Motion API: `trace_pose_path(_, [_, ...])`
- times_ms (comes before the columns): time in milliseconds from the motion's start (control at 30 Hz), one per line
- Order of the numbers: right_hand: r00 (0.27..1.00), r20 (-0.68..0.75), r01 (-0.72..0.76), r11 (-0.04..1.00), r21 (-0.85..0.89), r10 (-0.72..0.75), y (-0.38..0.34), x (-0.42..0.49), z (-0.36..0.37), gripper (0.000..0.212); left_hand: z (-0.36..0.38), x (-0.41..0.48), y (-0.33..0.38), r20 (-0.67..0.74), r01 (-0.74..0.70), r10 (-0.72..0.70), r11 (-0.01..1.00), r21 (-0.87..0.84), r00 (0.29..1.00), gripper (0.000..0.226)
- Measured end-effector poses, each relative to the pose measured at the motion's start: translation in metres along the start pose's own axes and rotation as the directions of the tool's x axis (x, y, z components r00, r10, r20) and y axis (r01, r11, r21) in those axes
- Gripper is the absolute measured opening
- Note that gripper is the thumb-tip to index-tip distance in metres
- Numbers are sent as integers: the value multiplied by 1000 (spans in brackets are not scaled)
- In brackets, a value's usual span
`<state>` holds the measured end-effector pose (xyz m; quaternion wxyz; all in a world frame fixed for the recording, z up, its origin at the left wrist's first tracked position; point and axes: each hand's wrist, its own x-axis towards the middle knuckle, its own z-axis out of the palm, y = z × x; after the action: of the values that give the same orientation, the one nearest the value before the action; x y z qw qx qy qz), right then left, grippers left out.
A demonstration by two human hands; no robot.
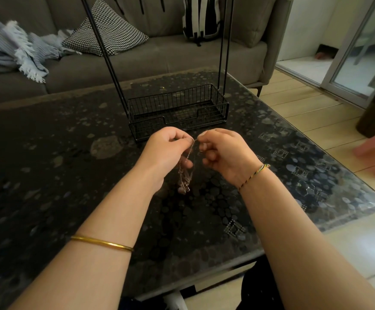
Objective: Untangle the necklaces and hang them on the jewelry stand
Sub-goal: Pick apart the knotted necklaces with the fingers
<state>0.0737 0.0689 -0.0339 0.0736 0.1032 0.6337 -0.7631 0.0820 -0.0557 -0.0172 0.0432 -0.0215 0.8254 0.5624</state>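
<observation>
Left hand [168,147] and right hand [223,151], frame centre, each pinch chain end; tangled necklaces [185,175] dangle between them above dark surface [48,175]. Wire stand [177,110] just behind.

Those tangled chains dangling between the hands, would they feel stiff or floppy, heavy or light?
Probably floppy: the chains hang limp below the left hand and right hand, bunching at the bottom. Likely light, since fingertip pinches alone hold them up. The strands look thin, so a hard tug might snap one.
</observation>
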Motion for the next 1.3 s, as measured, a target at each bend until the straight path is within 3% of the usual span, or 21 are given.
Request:
trace_pose_path(267, [998, 32, 46, 998, -33, -45, 0, -3, 1, 12, 0, 3, -2, -14, 9, -9, 1000, 10, 1000, 11])
trace_pose_path(500, [998, 55, 38, 998, 59, -41, -1, -3, 2, 14, 0, 3, -3, -37, 4, -4, 1000, -4, 999, 10])
trace_pose_path(800, [997, 72, -28, 999, -45, 31, -4, -8, 3, 9, -2, 2, -1, -67, -14, 13, 1000, -27, 998, 12])
trace_pose_path(1300, [996, 89, 8, 987, -160, 7, -1, -7, 2, 8, -5, 4, -4, -125, -104, 109, 993, 52, 986, 15])
